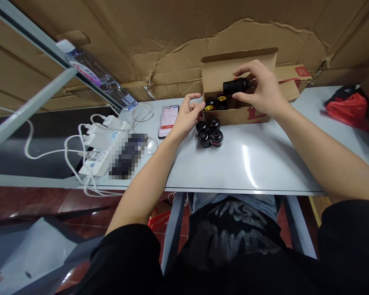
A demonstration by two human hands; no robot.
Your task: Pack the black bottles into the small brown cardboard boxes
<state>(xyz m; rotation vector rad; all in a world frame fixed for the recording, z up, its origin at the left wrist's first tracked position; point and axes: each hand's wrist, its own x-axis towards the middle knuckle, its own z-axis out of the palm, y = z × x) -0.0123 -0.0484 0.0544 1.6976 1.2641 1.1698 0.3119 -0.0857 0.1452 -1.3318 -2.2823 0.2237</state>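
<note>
My right hand (264, 88) pinches a black lamp holder (233, 86) between thumb and fingers, tilted on its side above an open cardboard box (233, 118). At the box's left end, my left hand (189, 112) has its thumb and fingers curled against the corner. Inside the box stand several more black lamp holders, some showing gold threaded rings (222, 99). A cluster of black lamp holders (216, 137) stands upright on the grey table (230, 164), just in front of the box.
A lit phone (168, 121) lies left of the box. Farther left are a power strip (95, 164) with white cables, a blurred-out dark object (128, 155) and a leaning water bottle (95, 73). A red plastic bag (347, 110) lies right; cardboard (172, 24) lines the back.
</note>
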